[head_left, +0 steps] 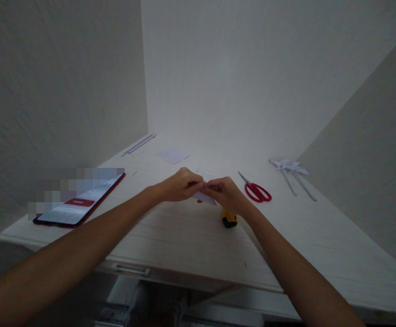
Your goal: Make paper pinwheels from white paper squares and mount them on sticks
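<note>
Both hands meet over the middle of the white desk [170, 236]. My left hand [179, 185] and my right hand [225, 194] are closed, fingertips together, pinching a small folded piece of white paper [204, 197] between them. A corner of the paper hangs below the fingers. Just under my right wrist a small yellow and black object [229, 219] lies on the desk.
Red-handled scissors [257, 190] lie right of my hands. Two white paper pinwheels on sticks [295, 175] lie at the far right. A white paper square [173, 155] and thin white sticks [139, 144] lie at the back. A phone in a red case [80, 202] rests at the left.
</note>
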Action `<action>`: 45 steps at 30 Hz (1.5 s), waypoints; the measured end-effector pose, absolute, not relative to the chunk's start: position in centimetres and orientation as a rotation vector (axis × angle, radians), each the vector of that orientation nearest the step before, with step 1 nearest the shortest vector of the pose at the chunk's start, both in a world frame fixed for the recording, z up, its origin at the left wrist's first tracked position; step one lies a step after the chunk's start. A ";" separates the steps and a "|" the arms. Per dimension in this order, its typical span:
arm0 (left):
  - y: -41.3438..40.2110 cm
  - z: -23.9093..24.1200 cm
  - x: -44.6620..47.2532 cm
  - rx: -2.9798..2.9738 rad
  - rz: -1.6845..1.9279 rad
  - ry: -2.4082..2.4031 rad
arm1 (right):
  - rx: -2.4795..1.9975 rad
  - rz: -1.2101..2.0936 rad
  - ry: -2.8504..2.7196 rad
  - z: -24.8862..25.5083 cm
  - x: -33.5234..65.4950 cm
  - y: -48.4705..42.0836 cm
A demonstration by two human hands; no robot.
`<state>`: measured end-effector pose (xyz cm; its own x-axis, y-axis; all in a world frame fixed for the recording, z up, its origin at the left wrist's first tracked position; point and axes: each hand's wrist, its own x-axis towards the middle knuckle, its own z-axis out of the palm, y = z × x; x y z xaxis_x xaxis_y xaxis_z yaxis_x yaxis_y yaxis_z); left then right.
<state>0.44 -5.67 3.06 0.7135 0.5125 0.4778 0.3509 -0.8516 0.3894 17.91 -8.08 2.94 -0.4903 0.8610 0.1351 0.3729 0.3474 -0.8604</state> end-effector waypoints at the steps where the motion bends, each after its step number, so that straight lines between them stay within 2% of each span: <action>1: -5.8 3.1 0.5 2.571 0.846 0.696 | -1.094 1.087 -2.015 3.1 17.9 -8.1; 8: -6.1 3.1 1.0 2.049 0.681 0.680 | -1.076 1.205 -1.997 3.7 18.2 -8.2; 16: -6.1 4.0 0.6 2.035 0.581 0.912 | -1.005 1.414 -2.023 3.7 18.3 -8.1; 24: -5.3 3.9 0.0 2.106 0.584 0.863 | -1.000 1.598 -2.064 4.0 18.8 -8.3; 32: -4.9 3.9 -0.4 2.079 0.663 0.896 | -1.050 1.454 -2.131 4.2 18.8 -8.5; 38: -4.0 3.7 -1.2 1.905 0.759 0.920 | -1.091 1.497 -2.252 4.5 19.7 -8.1; 41: -3.6 3.9 -1.8 1.636 0.894 0.939 | -1.113 1.291 -2.225 4.6 20.1 -7.7; 45: -4.1 3.8 -1.2 1.447 0.623 0.812 | -0.917 0.698 -2.090 4.1 19.5 -7.4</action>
